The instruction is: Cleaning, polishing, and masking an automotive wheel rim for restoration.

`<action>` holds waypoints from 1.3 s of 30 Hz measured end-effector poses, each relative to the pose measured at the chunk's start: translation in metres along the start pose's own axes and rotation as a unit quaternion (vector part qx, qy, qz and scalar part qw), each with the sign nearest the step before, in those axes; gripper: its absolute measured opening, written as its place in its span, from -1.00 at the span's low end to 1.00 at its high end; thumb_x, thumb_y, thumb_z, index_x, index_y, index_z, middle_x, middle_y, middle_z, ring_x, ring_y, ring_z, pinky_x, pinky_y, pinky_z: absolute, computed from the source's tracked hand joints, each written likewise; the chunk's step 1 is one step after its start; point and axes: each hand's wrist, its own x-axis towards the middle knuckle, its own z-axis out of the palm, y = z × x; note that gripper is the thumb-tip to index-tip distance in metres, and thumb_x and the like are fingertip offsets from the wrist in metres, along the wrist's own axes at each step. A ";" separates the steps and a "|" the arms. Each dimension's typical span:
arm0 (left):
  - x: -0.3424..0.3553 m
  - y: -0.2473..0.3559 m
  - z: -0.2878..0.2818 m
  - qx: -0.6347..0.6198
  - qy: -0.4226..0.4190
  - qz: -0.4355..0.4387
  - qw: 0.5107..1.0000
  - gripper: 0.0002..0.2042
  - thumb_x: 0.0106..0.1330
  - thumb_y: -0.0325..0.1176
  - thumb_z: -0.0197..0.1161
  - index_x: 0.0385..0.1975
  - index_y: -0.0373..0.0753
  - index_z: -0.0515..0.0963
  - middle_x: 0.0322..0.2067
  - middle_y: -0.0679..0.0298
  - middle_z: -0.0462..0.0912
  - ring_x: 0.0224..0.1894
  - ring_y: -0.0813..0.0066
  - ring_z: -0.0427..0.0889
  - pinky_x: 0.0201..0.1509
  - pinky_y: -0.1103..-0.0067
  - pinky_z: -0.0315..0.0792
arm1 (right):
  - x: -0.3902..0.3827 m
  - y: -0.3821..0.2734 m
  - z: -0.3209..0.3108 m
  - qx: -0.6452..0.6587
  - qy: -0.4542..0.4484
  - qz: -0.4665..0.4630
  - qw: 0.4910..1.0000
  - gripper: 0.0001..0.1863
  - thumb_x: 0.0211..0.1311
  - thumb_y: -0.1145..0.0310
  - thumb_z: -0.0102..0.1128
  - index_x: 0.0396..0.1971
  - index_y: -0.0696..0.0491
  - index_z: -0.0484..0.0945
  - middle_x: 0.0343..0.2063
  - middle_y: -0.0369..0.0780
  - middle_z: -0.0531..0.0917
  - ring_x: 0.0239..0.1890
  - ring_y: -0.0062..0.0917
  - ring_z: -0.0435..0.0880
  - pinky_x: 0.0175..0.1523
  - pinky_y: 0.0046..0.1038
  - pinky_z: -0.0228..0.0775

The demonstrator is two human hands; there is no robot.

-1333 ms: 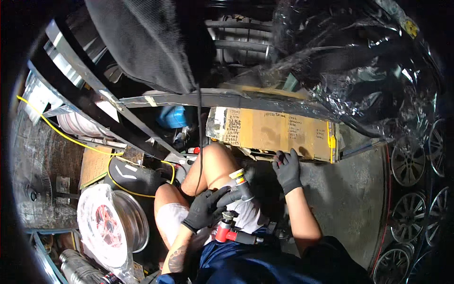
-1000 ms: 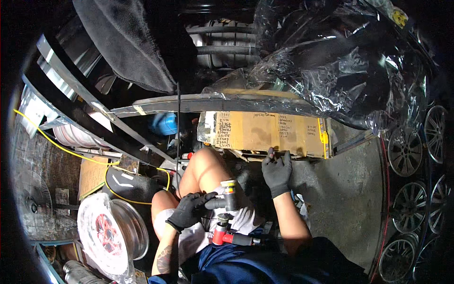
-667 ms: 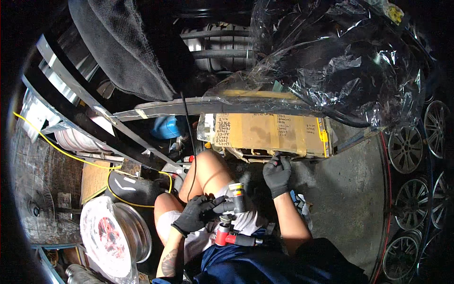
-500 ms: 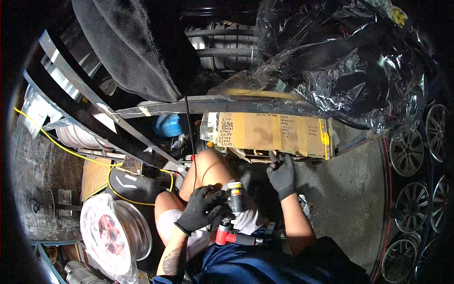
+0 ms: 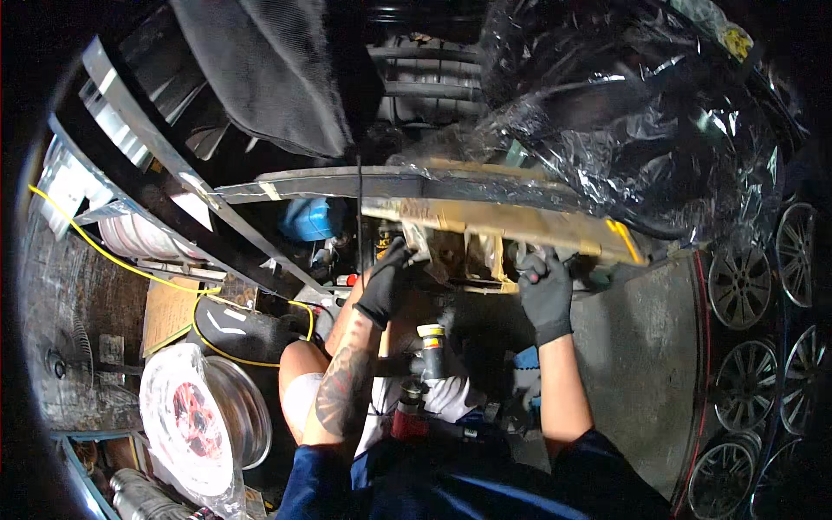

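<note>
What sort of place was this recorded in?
Probably a wheel repair or refinishing workshop: wheels line the right side, a plastic-covered wheel with a red centre stands at the left, and a black tool with a yellow top is at the person's lap.

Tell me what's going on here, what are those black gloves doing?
A person with bent knees has both gloved hands up at a cardboard box, which gapes open below its tan top. The left hand reaches to the box's left part; the right hand is at its front edge, fingers curled. I can't tell if either grips anything. A black sander-like tool sits at the lap, in neither hand. A plastic-wrapped wheel rim stands on the person's left.
</note>
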 end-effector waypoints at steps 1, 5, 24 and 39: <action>0.007 0.006 0.011 -0.145 -0.021 -0.012 0.989 -0.44 0.34 -0.20 0.28 0.33 -0.17 0.37 0.19 0.17 0.56 0.22 0.14 0.54 0.30 0.26 0.42 | 0.003 -0.007 0.005 -0.016 0.003 -0.001 1.000 -0.94 0.36 0.26 0.12 -0.23 -0.18 0.53 -0.50 -0.44 0.37 -0.44 -0.59 0.34 -0.26 -0.46 0.22; 0.004 0.011 0.015 -0.111 -0.124 0.108 0.980 -0.30 0.38 -0.19 0.22 0.47 -0.21 0.12 0.39 0.05 0.32 0.38 0.04 0.37 0.46 0.19 0.26 | 0.008 -0.006 -0.005 -0.035 -0.034 0.036 0.998 -0.77 0.36 0.32 0.11 -0.02 -0.14 0.58 -0.38 -0.41 0.51 -0.32 -0.58 0.46 -0.20 -0.47 0.30; -0.005 -0.018 0.006 -0.260 -0.083 0.086 0.958 -0.60 0.43 -0.46 -0.05 0.27 -0.24 0.32 0.21 0.11 0.49 0.26 0.18 0.48 0.42 0.24 0.29 | 0.082 0.148 -0.001 -0.852 -0.133 -0.270 0.428 -0.67 0.28 0.35 0.12 -0.03 0.15 0.66 0.01 0.00 0.65 0.17 -0.09 0.54 0.31 -0.15 0.31; 0.003 -0.026 0.010 -0.243 -0.202 0.091 0.944 -0.73 0.45 -0.42 -0.04 0.11 -0.15 0.36 0.00 0.26 0.53 0.04 0.35 0.48 0.17 0.44 0.37 | 0.149 0.177 -0.061 -0.580 -0.164 -0.192 0.774 -0.34 0.36 0.05 0.09 0.38 0.04 0.29 0.38 -0.02 0.34 0.40 -0.17 0.31 0.47 -0.16 0.10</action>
